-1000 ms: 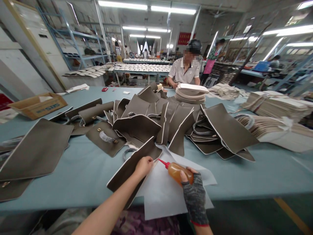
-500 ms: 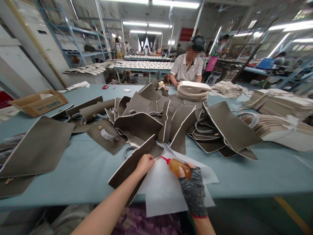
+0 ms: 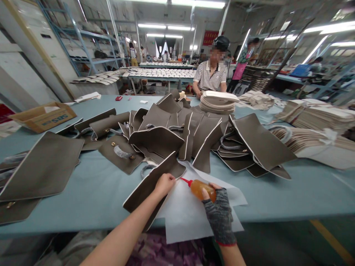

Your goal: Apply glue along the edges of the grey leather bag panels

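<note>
My left hand [image 3: 165, 183] is closed on the right edge of a grey-brown leather bag panel [image 3: 149, 181] with a pale border. My right hand [image 3: 217, 201], in a dark knitted fingerless glove, grips a glue bottle [image 3: 200, 189] with amber liquid and a red nozzle. The bottle lies tilted sideways, its thin tip pointing left, close to the panel's edge by my left fingers. Whether the tip touches the edge I cannot tell. Beneath both hands a white paper sheet [image 3: 191, 218] is spread. A wrapped handle loop [image 3: 146, 170] shows behind the panel.
More bag panels [image 3: 155, 142] are heaped beyond my hands, with others [image 3: 44, 166] at left. Tied stacks of beige pieces [image 3: 310, 142] sit at right. A cardboard box [image 3: 44, 117] stands on the blue-green table [image 3: 91, 192]. Across it, a person in a striped shirt [image 3: 208, 75] stands behind a pile.
The bottle's tip has shifted very slightly left along the panel's edge. Both hands keep nearly the same place. The person opposite has raised their head a little.
</note>
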